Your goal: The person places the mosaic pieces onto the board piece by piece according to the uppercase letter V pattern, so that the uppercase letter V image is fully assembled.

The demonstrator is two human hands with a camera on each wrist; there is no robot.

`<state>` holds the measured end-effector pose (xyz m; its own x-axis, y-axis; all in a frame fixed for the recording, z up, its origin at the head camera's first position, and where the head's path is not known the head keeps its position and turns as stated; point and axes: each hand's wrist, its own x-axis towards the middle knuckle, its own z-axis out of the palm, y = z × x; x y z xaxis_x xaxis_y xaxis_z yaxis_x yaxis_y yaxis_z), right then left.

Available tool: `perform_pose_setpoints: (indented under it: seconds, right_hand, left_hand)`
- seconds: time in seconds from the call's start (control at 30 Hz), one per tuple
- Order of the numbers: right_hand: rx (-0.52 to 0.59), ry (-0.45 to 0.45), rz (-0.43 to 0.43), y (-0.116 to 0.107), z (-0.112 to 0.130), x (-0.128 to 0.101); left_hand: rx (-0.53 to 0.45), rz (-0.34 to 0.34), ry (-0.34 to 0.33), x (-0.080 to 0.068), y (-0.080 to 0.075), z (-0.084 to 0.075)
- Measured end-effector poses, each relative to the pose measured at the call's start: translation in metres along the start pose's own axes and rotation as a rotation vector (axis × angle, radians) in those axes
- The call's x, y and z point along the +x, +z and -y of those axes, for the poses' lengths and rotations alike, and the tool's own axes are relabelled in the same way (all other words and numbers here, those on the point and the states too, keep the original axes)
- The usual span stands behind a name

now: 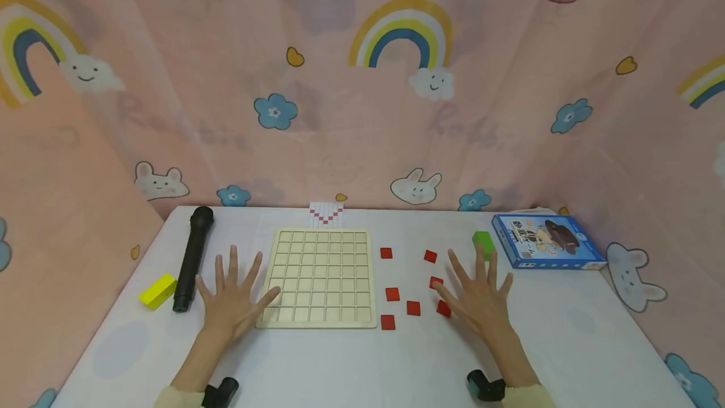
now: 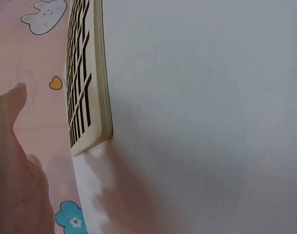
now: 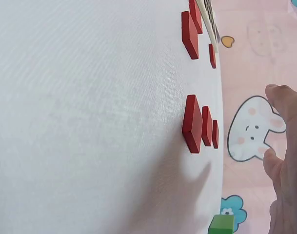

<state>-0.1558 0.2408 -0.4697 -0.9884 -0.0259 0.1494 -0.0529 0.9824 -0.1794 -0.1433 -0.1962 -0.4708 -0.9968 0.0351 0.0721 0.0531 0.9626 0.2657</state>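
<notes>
Right of the grid board (image 1: pixel 320 282), seven red tiles (image 1: pixel 413 308) lie unplaced, left hand (image 1: pixel 231 301) and right hand (image 1: pixel 481 300) splayed, empty.

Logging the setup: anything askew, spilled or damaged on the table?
No spill or damage shows. Untidy: the red tiles lie loose right of the grid board, some turned, and the yellow block sits slanted beside the black cylinder.

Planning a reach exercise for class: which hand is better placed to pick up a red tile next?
Probably the right hand: it is empty and nearest the red tiles. The left hand, also empty, is at the left edge of the grid board, farther from them.
</notes>
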Motion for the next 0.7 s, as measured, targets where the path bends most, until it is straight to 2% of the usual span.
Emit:
perform_pose_setpoints:
  seconds: [0.1,0.17,0.33,0.43,0.53,0.7]
  right_hand:
    - [0.016,-0.014,0.0,-0.001,-0.003,-0.005]
    - [0.028,-0.029,-0.003,-0.002,-0.006,-0.008]
    - [0.087,-0.073,-0.018,-0.001,-0.014,-0.018]
    - [0.143,-0.075,-0.002,-0.002,-0.019,-0.021]
    - [0.228,-0.054,0.043,-0.004,-0.021,-0.024]
    - [0.471,0.015,0.094,-0.008,-0.02,-0.026]
  left_hand:
    - [-0.032,0.039,0.025,-0.004,-0.001,-0.003]
    - [-0.036,0.041,0.061,-0.008,-0.001,-0.003]
    - [0.02,-0.016,0.172,-0.017,0.003,0.001]
    - [0.014,-0.031,0.225,-0.02,0.005,0.003]
    - [-0.079,-0.001,0.252,-0.02,0.003,0.006]
    - [-0.343,0.064,0.276,-0.014,-0.007,0.012]
